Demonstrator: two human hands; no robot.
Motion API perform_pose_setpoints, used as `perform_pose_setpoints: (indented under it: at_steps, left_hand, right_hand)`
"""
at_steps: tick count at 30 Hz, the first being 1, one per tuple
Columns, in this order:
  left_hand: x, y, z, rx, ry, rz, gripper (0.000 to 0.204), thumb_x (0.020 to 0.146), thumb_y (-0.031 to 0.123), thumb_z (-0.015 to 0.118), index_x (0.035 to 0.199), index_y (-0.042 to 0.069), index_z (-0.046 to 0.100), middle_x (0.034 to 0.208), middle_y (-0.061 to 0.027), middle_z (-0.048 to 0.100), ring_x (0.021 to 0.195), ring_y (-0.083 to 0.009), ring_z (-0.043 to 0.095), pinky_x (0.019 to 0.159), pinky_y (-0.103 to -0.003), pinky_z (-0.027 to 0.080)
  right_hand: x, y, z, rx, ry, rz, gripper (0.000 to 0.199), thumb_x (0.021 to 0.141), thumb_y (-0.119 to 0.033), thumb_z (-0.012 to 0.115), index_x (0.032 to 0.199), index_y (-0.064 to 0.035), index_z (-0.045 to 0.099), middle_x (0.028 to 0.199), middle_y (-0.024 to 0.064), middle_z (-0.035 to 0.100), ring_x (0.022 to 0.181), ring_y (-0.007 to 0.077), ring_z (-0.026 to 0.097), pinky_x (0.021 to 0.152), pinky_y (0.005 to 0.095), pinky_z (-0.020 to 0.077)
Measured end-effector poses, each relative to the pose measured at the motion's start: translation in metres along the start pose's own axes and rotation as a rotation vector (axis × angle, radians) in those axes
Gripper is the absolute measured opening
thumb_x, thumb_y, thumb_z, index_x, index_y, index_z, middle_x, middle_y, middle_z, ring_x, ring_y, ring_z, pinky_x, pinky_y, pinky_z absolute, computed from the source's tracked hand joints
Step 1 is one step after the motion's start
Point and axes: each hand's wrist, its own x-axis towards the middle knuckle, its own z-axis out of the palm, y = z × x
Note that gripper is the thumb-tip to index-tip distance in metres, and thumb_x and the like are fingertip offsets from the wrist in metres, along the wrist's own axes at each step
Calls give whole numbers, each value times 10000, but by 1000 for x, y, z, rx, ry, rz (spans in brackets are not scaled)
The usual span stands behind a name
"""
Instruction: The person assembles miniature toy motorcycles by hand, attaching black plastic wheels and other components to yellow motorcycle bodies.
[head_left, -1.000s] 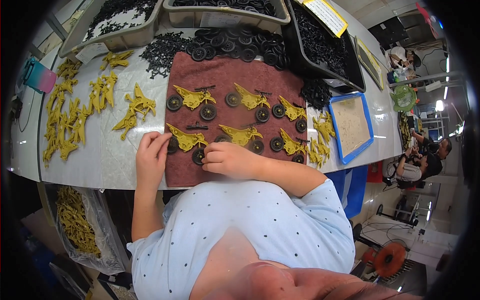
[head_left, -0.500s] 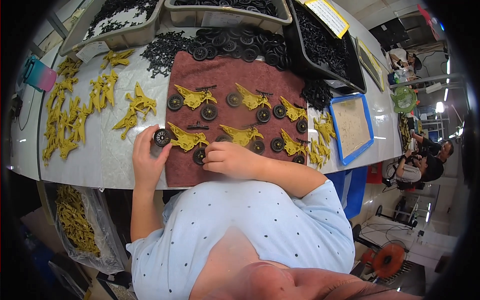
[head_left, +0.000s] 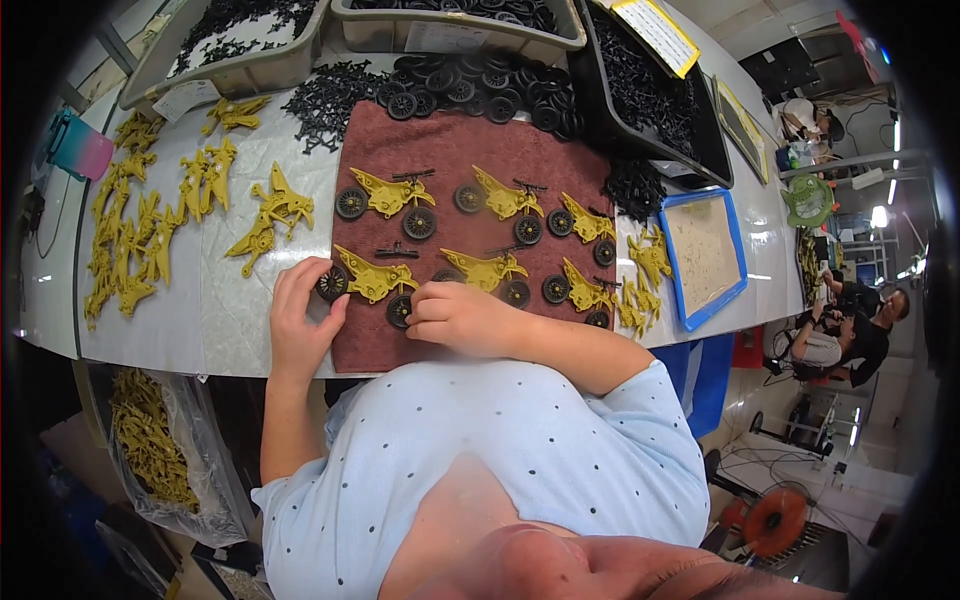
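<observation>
My left hand [head_left: 303, 325] pinches a black toy wheel [head_left: 332, 282] between thumb and fingers. The wheel sits right at the left end of a yellow toy motorbike body [head_left: 372, 276] on the brown-red cloth [head_left: 400, 345]. My right hand [head_left: 462, 318] is closed, fingers curled, beside another black wheel [head_left: 400, 311] at that body's right end. Whatever its fingertips hold, if anything, is hidden. Just beyond it lies a second yellow body [head_left: 483, 270], its left wheel partly covered by the hand. A small black bar-shaped part [head_left: 397, 253] lies above the first body.
More yellow bodies with wheels [head_left: 505, 192] lie in rows on the cloth. Loose yellow parts [head_left: 130, 240] spread at left. Black wheels [head_left: 480, 85] and small black parts [head_left: 325, 105] are heaped behind. A black bin [head_left: 655, 100] and a blue-rimmed tray [head_left: 688, 318] stand at right.
My left hand has shifted slightly right, bringing the wheel from beside the cloth's edge up against the left end of the yellow body. My right hand stays in place.
</observation>
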Motion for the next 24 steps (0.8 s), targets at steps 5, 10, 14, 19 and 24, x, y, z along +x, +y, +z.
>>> perform_pose_setpoints:
  at_steps: [5, 10, 14, 19, 24]
  left_hand:
    - [-1, -4, 4, 74, -48, -2, 429, 691, 1, 724, 1098, -14, 588, 1102, -145, 579, 992, -315, 564, 874, -379, 463]
    - [-1, -2, 4, 78, -38, -24, 434, 684, 2, 724, 1096, -19, 588, 1069, -145, 575, 974, -316, 564, 864, -380, 464]
    - [0, 0, 2, 136, -74, 11, 441, 682, 11, 728, 1099, -21, 588, 1070, -137, 573, 971, -313, 558, 859, -379, 462]
    - [2, 2, -1, 151, -120, -24, 444, 688, 21, 741, 1103, -22, 591, 1079, -126, 576, 994, -307, 542, 878, -376, 448]
    - [3, 5, -4, 51, -159, -206, 424, 690, 36, 754, 1088, 2, 614, 1078, -106, 557, 1023, -293, 523, 905, -368, 430]
  right_hand:
    - [2, -2, -1, 5, 8, -6, 199, 741, -109, 579, 900, -14, 654, 935, 83, 592, 991, 262, 564, 828, 365, 485]
    - [1, -1, 0, 4, 8, -5, 197, 740, -107, 583, 898, -14, 654, 934, 83, 593, 993, 264, 564, 828, 367, 485]
    - [1, -2, -1, 16, 6, 7, 184, 748, -103, 583, 894, -15, 655, 935, 84, 595, 994, 266, 565, 830, 370, 485]
    - [0, 0, -1, -7, -7, -8, 204, 751, -109, 587, 924, -24, 652, 957, 72, 592, 1005, 248, 560, 810, 354, 488]
    - [1, -2, -2, -11, -35, -9, 210, 764, -123, 574, 937, -25, 640, 972, 66, 591, 1043, 246, 546, 849, 361, 470]
